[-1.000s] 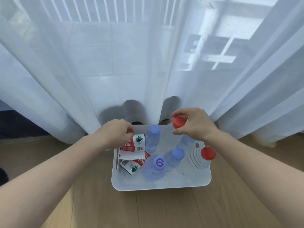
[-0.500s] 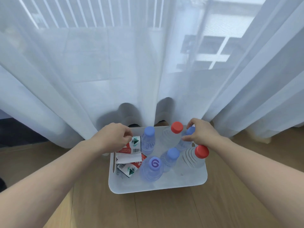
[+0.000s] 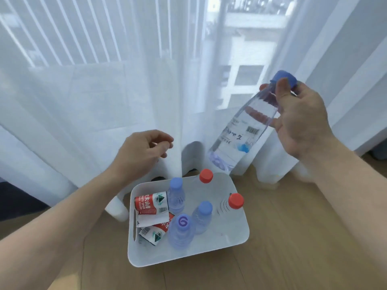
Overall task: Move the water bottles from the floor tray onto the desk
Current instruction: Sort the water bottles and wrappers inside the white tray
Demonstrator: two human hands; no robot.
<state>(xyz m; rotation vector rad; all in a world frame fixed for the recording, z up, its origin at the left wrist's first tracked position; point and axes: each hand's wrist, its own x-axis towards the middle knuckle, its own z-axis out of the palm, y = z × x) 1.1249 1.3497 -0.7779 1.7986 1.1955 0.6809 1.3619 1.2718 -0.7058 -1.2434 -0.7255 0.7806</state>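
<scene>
My right hand (image 3: 301,120) grips a clear blue-capped water bottle (image 3: 238,135) by its neck, tilted in the air above and right of the tray. The white floor tray (image 3: 234,243) sits on the wooden floor and holds several bottles: two red-capped ones (image 3: 206,175) (image 3: 236,201), blue-capped ones (image 3: 176,195) (image 3: 202,214), a purple-capped one (image 3: 181,229), and red-labelled bottles lying at its left side (image 3: 150,203). My left hand (image 3: 142,155) hovers above the tray's far left corner, fingers loosely curled, holding nothing.
Sheer white curtains (image 3: 104,91) hang just behind the tray, down to the floor. White furniture feet (image 3: 117,210) stand behind and left of the tray. Wooden floor (image 3: 293,237) stretches to the right and front. The desk is not in view.
My right hand closed on a blue-capped bottle and lifted it up and to the right, out of the tray. My left hand let go of the red-labelled bottle and rose.
</scene>
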